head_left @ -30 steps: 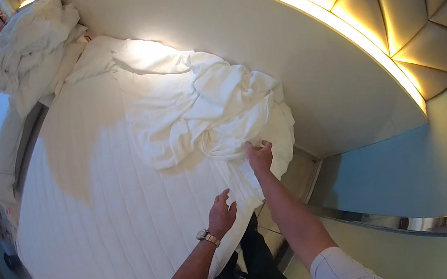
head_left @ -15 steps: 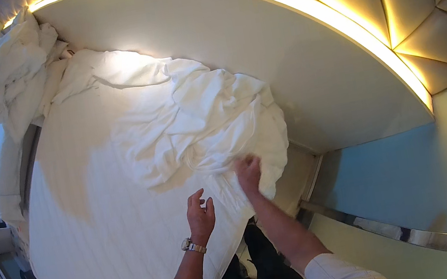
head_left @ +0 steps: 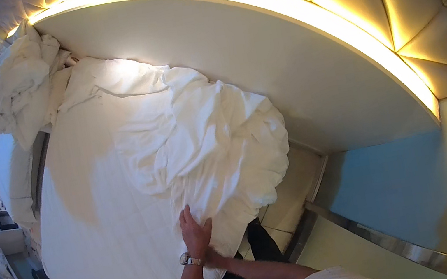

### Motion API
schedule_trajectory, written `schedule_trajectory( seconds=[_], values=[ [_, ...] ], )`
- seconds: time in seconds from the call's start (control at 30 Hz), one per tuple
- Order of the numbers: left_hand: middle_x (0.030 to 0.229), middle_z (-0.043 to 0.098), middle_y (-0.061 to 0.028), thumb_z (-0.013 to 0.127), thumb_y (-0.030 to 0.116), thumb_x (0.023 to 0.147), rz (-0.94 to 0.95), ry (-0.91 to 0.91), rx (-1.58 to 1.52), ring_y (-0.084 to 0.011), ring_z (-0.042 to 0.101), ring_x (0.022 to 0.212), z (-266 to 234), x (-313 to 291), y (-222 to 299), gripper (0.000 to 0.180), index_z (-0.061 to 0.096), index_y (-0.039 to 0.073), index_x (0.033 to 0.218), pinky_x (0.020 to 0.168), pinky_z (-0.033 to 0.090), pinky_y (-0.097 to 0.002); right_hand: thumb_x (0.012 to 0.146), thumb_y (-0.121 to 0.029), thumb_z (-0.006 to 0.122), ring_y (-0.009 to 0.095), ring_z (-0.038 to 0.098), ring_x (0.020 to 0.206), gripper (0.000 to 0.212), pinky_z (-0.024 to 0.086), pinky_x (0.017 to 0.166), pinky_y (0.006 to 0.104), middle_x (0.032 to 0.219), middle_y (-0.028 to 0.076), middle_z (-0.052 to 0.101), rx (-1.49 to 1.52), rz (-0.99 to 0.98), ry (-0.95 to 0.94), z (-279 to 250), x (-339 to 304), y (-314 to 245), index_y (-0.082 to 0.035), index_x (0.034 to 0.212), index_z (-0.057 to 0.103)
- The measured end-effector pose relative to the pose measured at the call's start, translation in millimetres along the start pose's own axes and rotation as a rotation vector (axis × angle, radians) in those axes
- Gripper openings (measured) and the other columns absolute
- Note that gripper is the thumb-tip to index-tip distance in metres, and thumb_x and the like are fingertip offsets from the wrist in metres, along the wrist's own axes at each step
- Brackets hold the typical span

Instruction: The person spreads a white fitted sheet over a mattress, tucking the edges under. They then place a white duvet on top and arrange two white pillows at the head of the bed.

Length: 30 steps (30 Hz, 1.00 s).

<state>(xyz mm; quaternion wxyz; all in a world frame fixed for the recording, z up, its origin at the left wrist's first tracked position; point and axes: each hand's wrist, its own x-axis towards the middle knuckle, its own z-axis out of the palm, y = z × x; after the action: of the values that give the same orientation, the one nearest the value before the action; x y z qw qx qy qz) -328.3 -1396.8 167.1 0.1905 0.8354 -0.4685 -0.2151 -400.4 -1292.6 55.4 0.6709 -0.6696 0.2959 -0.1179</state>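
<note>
Sheet [head_left: 215,126], white: heaped, creased, on the bed [head_left: 103,266] near the headboard [head_left: 218,40]. Left hand [head_left: 196,235]: at the sheet's near edge, fingers extended, thumb apart; contact unclear. Right hand [head_left: 215,258]: overlapping the left wrist in view, blurred; grip cannot be told. Risks: watch [head_left: 190,259] could catch cloth; overhanging folds could slip floorward if pulled. Surroundings: bedding pile [head_left: 19,85], far left; headboard blocks the far side.
</note>
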Motion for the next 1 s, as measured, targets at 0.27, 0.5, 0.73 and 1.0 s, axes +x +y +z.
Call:
schedule_trajectory(
  seconds=[0.27,0.5,0.73,1.0],
  values=[
    [0.091,0.073,-0.0200,0.066,0.028,0.091,-0.188,-0.450,0.203,-0.0444,0.070,0.089,34,-80,-119,0.020,0.069,0.009,0.097,0.077,0.056,-0.0562,0.093,-0.026,0.063,0.039,0.069,0.095,0.027,0.055,0.085,0.0477,0.098,0.021,0.072,-0.106,-0.007,-0.775,-42,-35,-37,-0.003,0.107,0.068],
    [0.106,0.075,-0.0162,0.066,0.039,0.090,-0.271,-0.833,0.343,-0.0379,0.072,0.099,17,-144,-194,0.035,0.075,0.011,0.108,0.084,0.057,-0.0537,0.089,-0.021,0.074,0.031,0.071,0.090,0.033,0.057,0.082,0.0423,0.102,0.017,0.071,-0.123,0.286,0.251,-185,37,-43,-0.003,0.115,0.068],
    [0.109,0.074,-0.0206,0.076,0.041,0.089,-0.625,-0.676,-0.491,-0.0367,0.070,0.104,-7,-98,-163,0.045,0.074,0.005,0.116,0.093,0.055,-0.0461,0.081,-0.023,0.082,0.035,0.062,0.110,0.071,0.053,0.092,0.0460,0.120,0.021,0.062,-0.498,0.043,0.792,-227,130,-38,-0.005,0.142,0.052],
    [0.101,0.072,-0.0199,0.077,0.025,0.089,-0.297,0.037,-0.289,-0.0350,0.070,0.095,40,-17,-186,0.040,0.065,0.002,0.120,0.083,0.057,-0.0439,0.091,-0.025,0.066,0.041,0.071,0.090,0.020,0.056,0.080,0.0520,0.093,0.019,0.075,-0.765,0.299,0.478,-212,194,-11,-0.006,0.096,0.070]
  ],
)
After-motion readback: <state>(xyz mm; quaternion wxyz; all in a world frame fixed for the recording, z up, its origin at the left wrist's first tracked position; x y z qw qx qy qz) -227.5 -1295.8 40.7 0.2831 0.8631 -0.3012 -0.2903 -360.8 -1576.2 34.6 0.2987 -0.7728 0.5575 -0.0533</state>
